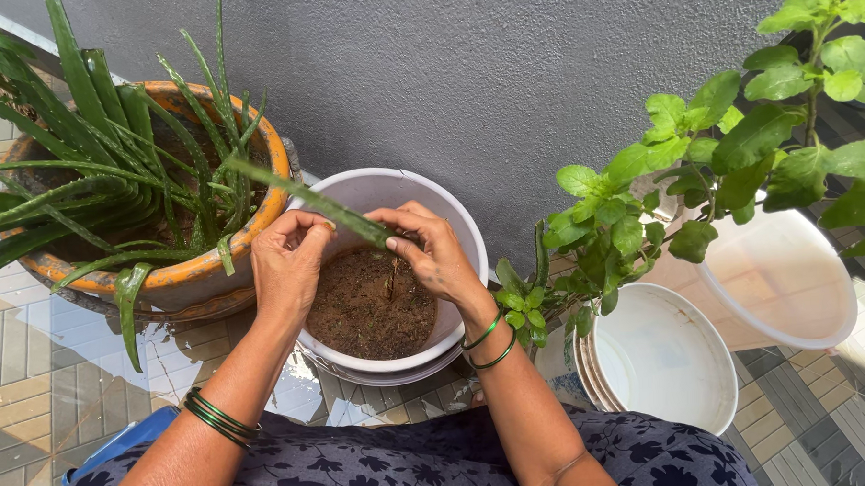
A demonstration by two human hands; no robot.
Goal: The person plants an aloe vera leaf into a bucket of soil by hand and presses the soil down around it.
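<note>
Over white pot of soil: both hands pinch long aloe leaf. Left hand fingers closed on its middle, right hand fingertips closed on lower end (cut end hidden). Leaf's long axis runs diagonal, tip up-left toward orange aloe pot. Step looks like positioning the cutting; next move needs end turned down into soil.

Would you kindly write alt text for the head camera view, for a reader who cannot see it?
Two hands, left hand and right hand, hold a long green aloe leaf over a white bucket of soil. An orange pot of aloe stands left; a leafy plant and empty white tubs stand right.
</note>
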